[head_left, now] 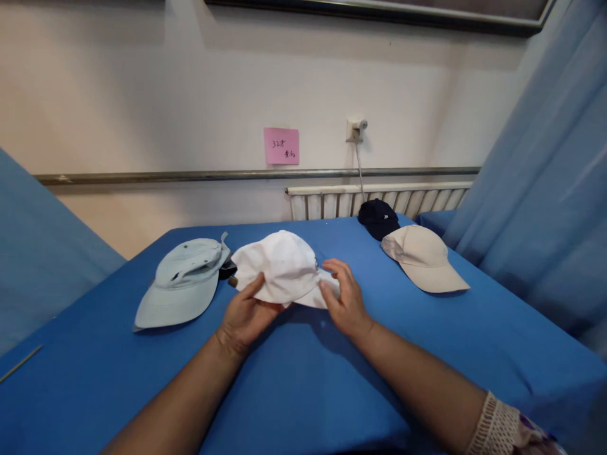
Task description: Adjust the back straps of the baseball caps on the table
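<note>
A white baseball cap (282,262) is held up over the blue-covered table (294,379), its brim pointing right. My left hand (249,313) grips the crown's lower left side, thumb on the outside and fingers underneath. At the brim, my right hand (346,300) has its thumb on the near face and its fingers curled over the edge. A light blue cap (187,278) lies to the left of my left hand, brim toward me. Part of something black shows between that cap and the white one.
To the right lie a beige cap (422,253) and, behind it, a dark navy cap (378,218). A thin stick (21,364) is at the left edge. Blue curtains (535,170) hang on both sides; a radiator (327,205) stands against the wall under a pink note (281,146).
</note>
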`<state>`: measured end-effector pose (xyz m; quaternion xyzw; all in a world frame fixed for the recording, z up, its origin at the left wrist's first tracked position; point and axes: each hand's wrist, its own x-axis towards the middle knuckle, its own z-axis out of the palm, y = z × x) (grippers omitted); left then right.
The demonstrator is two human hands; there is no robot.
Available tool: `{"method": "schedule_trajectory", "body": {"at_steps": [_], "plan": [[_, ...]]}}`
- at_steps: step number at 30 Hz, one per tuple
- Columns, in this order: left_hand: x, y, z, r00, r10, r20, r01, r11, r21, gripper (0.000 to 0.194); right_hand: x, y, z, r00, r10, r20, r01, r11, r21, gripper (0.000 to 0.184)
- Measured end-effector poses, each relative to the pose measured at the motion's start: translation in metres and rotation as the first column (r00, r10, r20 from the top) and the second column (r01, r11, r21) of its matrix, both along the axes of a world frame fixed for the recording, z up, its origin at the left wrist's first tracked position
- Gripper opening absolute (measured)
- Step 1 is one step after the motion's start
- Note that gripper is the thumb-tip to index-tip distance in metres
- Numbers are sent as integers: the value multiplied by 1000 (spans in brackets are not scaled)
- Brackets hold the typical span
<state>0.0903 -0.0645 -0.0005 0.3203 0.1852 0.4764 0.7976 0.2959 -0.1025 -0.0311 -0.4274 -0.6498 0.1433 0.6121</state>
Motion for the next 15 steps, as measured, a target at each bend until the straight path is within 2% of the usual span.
{"method": "schedule_trajectory", "body": {"at_steps": [1, 2, 3, 4, 5, 7, 9, 11, 15], "plan": [[-9, 4, 2, 998, -35, 47, 36, 999, -24, 34, 4, 8, -4, 994, -31, -101, 14, 987, -157, 32], [-17, 6, 4, 994, -68, 83, 71, 997, -34, 34, 6, 14, -7, 978, -50, -202, -20, 944, -331, 34], [-25, 9, 5, 990, -82, 111, 86, 996, -32, 35, 7, 19, -10, 952, -44, -304, -113, 870, -479, 37], [-31, 10, 5, 988, -92, 122, 96, 995, -31, 36, 7, 21, -13, 908, -14, -420, -252, 781, -571, 40], [-35, 10, 5, 988, -89, 124, 93, 995, -28, 36, 5, 20, -14, 845, 28, -535, -407, 681, -608, 44], [-39, 8, 7, 993, -68, 97, 72, 997, -40, 38, -1, 14, -15, 691, 108, -715, -667, 479, -572, 54], [-39, 3, 12, 998, -41, 55, 44, 997, -57, 41, -9, 5, -14, 581, 152, -800, -792, 333, -512, 61], [-37, -1, 18, 999, -31, 29, 32, 998, -50, 43, -16, -3, -11, 525, 178, -832, -841, 255, -476, 60], [-34, -4, 24, 1000, -25, 5, 25, 999, 33, 40, -23, -9, -9, 436, 215, -874, -898, 167, -407, 51]]}}
